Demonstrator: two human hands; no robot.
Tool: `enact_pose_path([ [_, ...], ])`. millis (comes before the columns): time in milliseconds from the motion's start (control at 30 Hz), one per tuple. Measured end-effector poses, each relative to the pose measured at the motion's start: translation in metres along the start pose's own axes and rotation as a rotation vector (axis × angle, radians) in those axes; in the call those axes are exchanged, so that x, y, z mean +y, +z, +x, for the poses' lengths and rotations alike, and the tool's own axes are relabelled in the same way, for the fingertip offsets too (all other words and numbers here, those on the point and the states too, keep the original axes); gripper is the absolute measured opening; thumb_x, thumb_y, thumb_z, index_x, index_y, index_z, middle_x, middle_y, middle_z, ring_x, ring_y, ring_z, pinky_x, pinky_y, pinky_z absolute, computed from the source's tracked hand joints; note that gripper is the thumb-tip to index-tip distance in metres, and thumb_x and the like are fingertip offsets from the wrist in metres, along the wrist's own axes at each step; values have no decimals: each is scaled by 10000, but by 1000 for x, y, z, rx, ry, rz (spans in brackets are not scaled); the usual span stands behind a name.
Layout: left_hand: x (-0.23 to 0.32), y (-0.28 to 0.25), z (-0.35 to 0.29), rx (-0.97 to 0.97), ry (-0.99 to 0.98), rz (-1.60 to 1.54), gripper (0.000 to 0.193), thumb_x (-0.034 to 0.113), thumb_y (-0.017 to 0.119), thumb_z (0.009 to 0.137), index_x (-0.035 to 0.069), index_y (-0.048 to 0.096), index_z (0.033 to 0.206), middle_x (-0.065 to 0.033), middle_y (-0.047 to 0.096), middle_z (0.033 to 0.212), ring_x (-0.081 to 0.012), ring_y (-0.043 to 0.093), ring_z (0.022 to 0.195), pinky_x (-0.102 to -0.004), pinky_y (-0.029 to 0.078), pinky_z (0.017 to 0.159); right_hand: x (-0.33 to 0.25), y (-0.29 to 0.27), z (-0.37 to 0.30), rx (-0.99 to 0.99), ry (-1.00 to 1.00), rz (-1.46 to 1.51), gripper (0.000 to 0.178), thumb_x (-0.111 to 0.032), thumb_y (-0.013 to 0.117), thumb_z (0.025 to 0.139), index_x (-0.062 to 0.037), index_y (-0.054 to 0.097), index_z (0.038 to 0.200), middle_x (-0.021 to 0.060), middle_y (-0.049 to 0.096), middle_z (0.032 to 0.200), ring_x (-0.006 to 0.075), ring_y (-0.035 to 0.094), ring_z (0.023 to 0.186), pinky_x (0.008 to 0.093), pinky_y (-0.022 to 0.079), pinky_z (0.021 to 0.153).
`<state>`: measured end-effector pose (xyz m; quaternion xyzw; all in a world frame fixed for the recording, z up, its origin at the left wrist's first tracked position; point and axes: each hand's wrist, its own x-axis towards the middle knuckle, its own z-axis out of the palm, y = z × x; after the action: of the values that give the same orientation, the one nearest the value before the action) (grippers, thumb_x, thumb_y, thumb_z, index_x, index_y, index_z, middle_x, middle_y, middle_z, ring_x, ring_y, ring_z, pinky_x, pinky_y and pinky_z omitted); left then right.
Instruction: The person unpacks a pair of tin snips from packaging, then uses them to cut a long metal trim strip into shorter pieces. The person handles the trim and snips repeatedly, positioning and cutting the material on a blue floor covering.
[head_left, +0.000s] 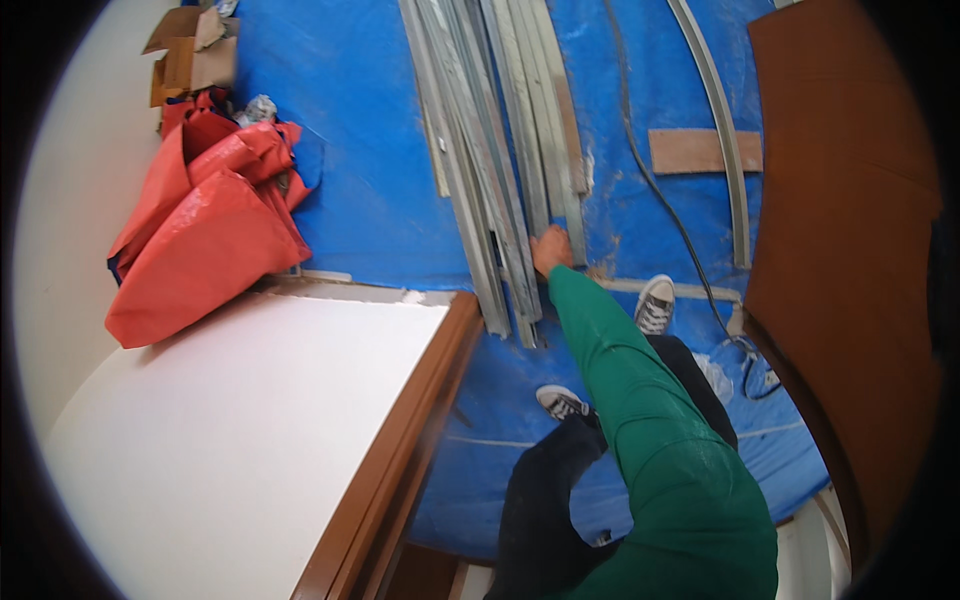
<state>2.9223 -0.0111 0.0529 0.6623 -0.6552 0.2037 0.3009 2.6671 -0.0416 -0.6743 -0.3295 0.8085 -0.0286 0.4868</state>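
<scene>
Bare, the right hand (552,250) reaches down to the long metal strips (488,190), its fingers bent and partly curled at the edge of the bundle. Whether they have closed around a strip or only rest against it, I cannot tell. The left hand lies outside the view, so its state cannot be told.

The strips lie lengthwise on blue sheeting (340,90) that covers the floor, their near ends uneven and just beside a brown wooden frame (400,435). A green sleeve (640,410) runs from the lower edge up to the wrist. 2 dark sneakers with white toes stand on the sheeting, 1 (655,306) to the right of the strips and 1 (561,402) below their ends.

Farther right, a dark cable (640,160) winds past a separate metal strip (722,100), which crosses a flat tan board (688,152). A large brown panel (850,220) stands along the right side. At left, crumpled red sheeting (210,255) lies near torn cardboard (190,65).
</scene>
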Motion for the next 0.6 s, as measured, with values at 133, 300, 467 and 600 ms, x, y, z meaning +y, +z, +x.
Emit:
enact_pose_path([
  [133,-1,-2,-6,15,-2,6,694,391,636,1066,-49,440,1566,-231,514,1522,-344,568,1345,-482,530,1074,-6,2,-13,-13,11,-92,619,-329,777,991,96,507,1352,299,590,1348,465,628,1271,516,570,1035],
  [300,0,1,-4,6,1,-2,682,384,638,1067,-47,449,1561,-224,523,1513,-341,570,1339,-479,530,1067,-1,1,-11,43,-58,-33,644,-315,816,953,110,514,1331,316,596,1322,490,640,1213,555,569,1004],
  [467,0,0,-3,3,-12,2,670,378,640,1068,-44,457,1555,-217,532,1504,-339,572,1334,-476,531,1059,-10,-25,-30,52,-63,-12,681,-384,797,926,107,535,1318,310,601,1295,490,637,1175,571,551,1000],
  [600,4,-8,2,22,-43,9,660,373,642,1069,-43,464,1551,-212,539,1496,-336,573,1330,-473,531,1054,-6,-74,-63,89,-239,-54,672,-413,748,908,104,551,1290,313,600,1277,497,616,1185,584,523,987],
])
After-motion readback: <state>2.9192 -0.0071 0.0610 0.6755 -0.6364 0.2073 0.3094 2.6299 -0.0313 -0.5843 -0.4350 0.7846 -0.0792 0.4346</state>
